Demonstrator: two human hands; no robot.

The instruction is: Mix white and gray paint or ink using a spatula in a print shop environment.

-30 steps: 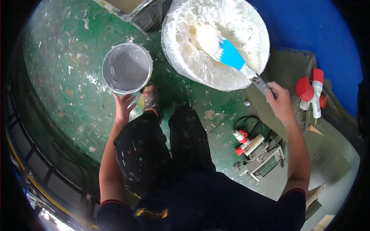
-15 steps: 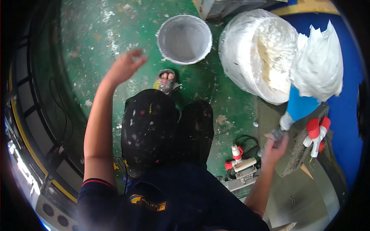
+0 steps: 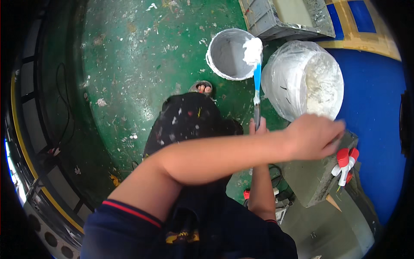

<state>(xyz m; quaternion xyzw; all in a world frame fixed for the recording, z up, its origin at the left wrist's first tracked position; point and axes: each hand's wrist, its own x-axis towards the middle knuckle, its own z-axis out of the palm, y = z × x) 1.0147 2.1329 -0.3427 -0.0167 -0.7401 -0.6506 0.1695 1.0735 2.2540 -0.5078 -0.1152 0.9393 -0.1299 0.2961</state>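
blue spatula [image 3: 257, 78] sits by the bucket's right rim, a clump of white paste [image 3: 253, 52] on its tip; the right hand [image 3: 259, 126] grasps its handle. the left hand [image 3: 315, 137] is curled near the plastic-lined tub [image 3: 280, 84]; whether it holds anything, i cannot tell. scooping this load looks done, emptying it not yet: the bucket [image 3: 209, 59] shows mostly a thin coating, the tub more paste.

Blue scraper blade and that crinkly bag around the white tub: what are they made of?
The blue blade looks like smooth plastic, evenly coloured, though painted metal is possible. The bag seems thin, shiny plastic film: it's wrinkled and partly see-through.
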